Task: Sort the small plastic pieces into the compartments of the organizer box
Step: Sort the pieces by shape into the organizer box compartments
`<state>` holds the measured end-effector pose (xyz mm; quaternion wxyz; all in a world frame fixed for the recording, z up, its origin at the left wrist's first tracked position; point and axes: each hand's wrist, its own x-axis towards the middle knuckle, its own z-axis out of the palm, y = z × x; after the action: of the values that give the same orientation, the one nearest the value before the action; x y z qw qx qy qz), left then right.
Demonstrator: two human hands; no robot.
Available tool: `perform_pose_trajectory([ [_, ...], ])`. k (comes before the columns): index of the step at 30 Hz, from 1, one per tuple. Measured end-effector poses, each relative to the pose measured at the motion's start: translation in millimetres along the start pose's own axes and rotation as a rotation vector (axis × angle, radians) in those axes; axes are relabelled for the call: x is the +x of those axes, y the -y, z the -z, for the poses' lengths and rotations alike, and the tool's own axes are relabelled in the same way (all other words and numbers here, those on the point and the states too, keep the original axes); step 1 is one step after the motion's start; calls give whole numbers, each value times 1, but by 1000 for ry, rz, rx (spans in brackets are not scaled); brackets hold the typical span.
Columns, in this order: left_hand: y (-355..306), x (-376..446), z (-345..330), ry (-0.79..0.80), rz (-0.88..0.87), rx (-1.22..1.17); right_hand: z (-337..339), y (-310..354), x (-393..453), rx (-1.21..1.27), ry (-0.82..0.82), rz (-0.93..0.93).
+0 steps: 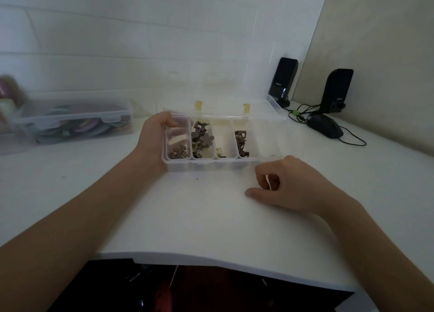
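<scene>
Clear organizer box (211, 165), lid perhaps open

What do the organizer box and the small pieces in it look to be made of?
Organizer box: clear, glossy, rigid plastic by the look; the compartment walls and the contents show through it. Small pieces: seemingly matte brown plastic with cut-out shapes; too dim and blurred to rule out wood or card. Left hand grips the box's left end.

Both forearms bare, extended forward from lower corners of view. Left hand (152, 136): reaches further out, palm turned inward, fingers curled in a grip, thumb on the near side. Right hand (288, 187): nearer, knuckles up, fingers loosely curled under, thumb stretched out leftward, nothing visibly held.
</scene>
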<state>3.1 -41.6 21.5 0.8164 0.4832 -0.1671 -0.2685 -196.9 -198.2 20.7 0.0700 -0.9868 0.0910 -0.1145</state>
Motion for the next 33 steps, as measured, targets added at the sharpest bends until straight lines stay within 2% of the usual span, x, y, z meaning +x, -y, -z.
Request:
perform_pose_trajectory([
  [2, 1, 0, 1, -12, 11, -5, -1, 0, 1, 62, -30, 23],
  [8, 1, 3, 2, 22, 11, 5, -6, 11, 2, 471, -97, 80],
  [12, 2, 7, 7, 42, -20, 37, -3, 17, 2, 787, -241, 62],
  [19, -1, 9, 9, 83, -49, 56, 0, 14, 7, 1041, -480, 13],
  [22, -2, 8, 9, 86, -72, 80, 0, 12, 9, 1013, -524, -34],
  [25, -5, 6, 9, 105, -85, 86, 1, 10, 8, 970, -639, -100],
  [30, -9, 5, 12, 140, -108, 124, 5, 7, 6, 737, -846, -178],
  [33, -11, 4, 14, 164, -111, 124, 5, 1, 7, 715, -861, -223],
])
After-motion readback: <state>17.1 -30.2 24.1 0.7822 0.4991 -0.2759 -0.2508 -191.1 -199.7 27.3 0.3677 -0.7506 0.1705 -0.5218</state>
